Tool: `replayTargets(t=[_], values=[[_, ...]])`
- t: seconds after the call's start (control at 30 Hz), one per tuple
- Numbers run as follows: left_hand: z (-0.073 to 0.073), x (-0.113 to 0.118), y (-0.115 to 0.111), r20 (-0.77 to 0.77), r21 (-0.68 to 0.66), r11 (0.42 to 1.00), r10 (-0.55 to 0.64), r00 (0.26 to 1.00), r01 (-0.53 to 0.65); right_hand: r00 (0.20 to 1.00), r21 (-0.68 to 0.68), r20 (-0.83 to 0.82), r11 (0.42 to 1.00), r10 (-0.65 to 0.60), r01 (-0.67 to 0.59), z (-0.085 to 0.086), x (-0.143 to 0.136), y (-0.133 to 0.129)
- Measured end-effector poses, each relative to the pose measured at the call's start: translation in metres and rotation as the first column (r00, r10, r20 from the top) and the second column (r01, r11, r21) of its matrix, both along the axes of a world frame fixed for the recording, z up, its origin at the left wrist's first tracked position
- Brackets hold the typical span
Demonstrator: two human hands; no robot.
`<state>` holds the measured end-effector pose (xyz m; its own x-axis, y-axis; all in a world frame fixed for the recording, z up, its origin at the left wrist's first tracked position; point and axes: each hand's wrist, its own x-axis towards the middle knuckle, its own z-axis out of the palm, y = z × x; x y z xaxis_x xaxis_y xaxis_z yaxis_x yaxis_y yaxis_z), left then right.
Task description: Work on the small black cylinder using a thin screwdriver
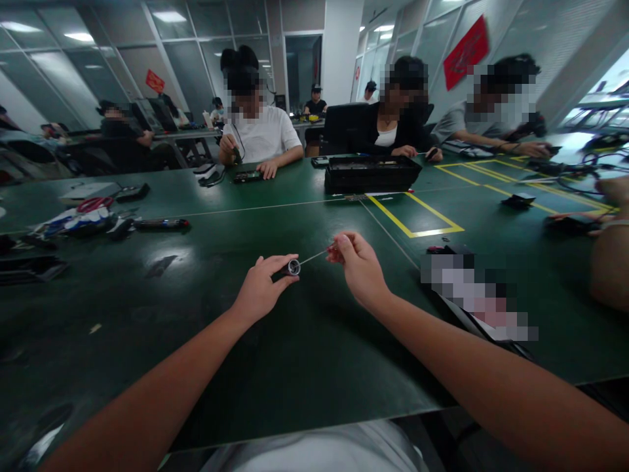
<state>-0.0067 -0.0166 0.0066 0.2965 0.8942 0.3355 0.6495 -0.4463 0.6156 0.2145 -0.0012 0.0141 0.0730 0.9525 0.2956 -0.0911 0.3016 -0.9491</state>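
Observation:
Above the green table, near the middle of the view, my left hand is closed around a short dark cylinder with a round, silvery end facing me. To its right, my right hand pinches one end of a thin, light rod. The rod slants down to the left, and its far end reaches the rim of the cylinder. Whether it enters the opening or only touches the edge, I cannot tell.
Across the table stands a long black tray, with people seated behind it. Yellow tape marks the surface. A dark tool and cables lie left. A blurred-out item is beside my right forearm; another person's arm is far right.

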Motion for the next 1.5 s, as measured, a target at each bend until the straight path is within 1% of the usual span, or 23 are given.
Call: replayTargets(t=[0.1, 0.2, 0.33, 0.5, 0.63, 0.7, 0.8, 0.87, 0.9, 0.97, 1.07, 1.17, 1.23, 1.4, 1.5], values=[[0.002, 0.001, -0.001, -0.020, -0.014, 1.000, 0.008, 1.000, -0.008, 0.992, 0.059, 0.122, 0.998, -0.015, 0.008, 0.003, -0.002, -0.006], [0.004, 0.003, -0.002, -0.041, -0.026, 0.999, 0.023, 0.999, -0.024, 0.980, 0.116, 0.194, 0.993, -0.037, 0.015, 0.005, -0.002, -0.009], [0.004, 0.004, -0.002, -0.029, -0.030, 0.999, 0.019, 0.999, -0.020, 0.971, 0.149, 0.236, 0.989, -0.039, 0.004, 0.004, 0.000, -0.009], [0.000, 0.001, 0.001, -0.029, -0.014, 0.999, 0.032, 0.999, -0.033, 0.965, 0.160, 0.259, 0.987, -0.050, 0.008, 0.002, 0.000, -0.009], [-0.002, 0.000, 0.000, -0.037, -0.006, 1.000, 0.030, 0.999, -0.030, 0.954, 0.160, 0.294, 0.987, -0.062, 0.015, 0.005, 0.000, -0.011], [-0.002, -0.001, 0.000, -0.043, -0.010, 1.000, 0.029, 0.999, -0.029, 0.926, 0.162, 0.369, 0.987, -0.082, 0.023, 0.010, 0.002, -0.013], [0.000, -0.001, -0.001, -0.036, -0.013, 0.999, 0.030, 0.999, -0.031, 0.851, 0.174, 0.501, 0.982, -0.155, 0.077, 0.016, 0.005, -0.017], [0.000, -0.001, -0.001, -0.029, -0.014, 0.999, 0.029, 0.999, -0.029, 0.820, 0.207, 0.533, 0.972, -0.207, 0.111, 0.017, 0.006, -0.017], [0.001, -0.001, -0.001, -0.027, -0.015, 1.000, 0.027, 0.999, -0.027, 0.814, 0.215, 0.540, 0.970, -0.214, 0.112, 0.017, 0.007, -0.016], [0.000, -0.001, 0.000, -0.028, -0.019, 0.999, 0.026, 0.999, -0.027, 0.824, 0.211, 0.538, 0.975, -0.179, 0.074, 0.016, 0.007, -0.015], [-0.001, -0.001, 0.000, -0.034, -0.030, 0.999, 0.034, 0.999, -0.035, 0.852, 0.193, 0.519, 0.980, -0.068, -0.039, 0.013, 0.005, -0.015], [-0.001, -0.002, 0.001, -0.037, -0.038, 0.998, 0.045, 0.998, -0.046, 0.848, 0.202, 0.530, 0.973, -0.015, -0.109, 0.013, 0.004, -0.018], [-0.001, -0.002, 0.000, -0.036, -0.038, 0.998, 0.041, 0.999, -0.042, 0.843, 0.196, 0.538, 0.975, -0.016, -0.107, 0.014, 0.004, -0.019], [-0.001, 0.000, 0.000, -0.045, -0.045, 0.998, 0.034, 0.998, -0.036, 0.829, 0.169, 0.555, 0.985, -0.070, -0.030, 0.014, 0.003, -0.018], [-0.001, -0.001, 0.000, -0.047, -0.048, 0.998, 0.032, 0.998, -0.035, 0.843, 0.155, 0.535, 0.987, -0.050, -0.040, 0.013, 0.003, -0.017]])
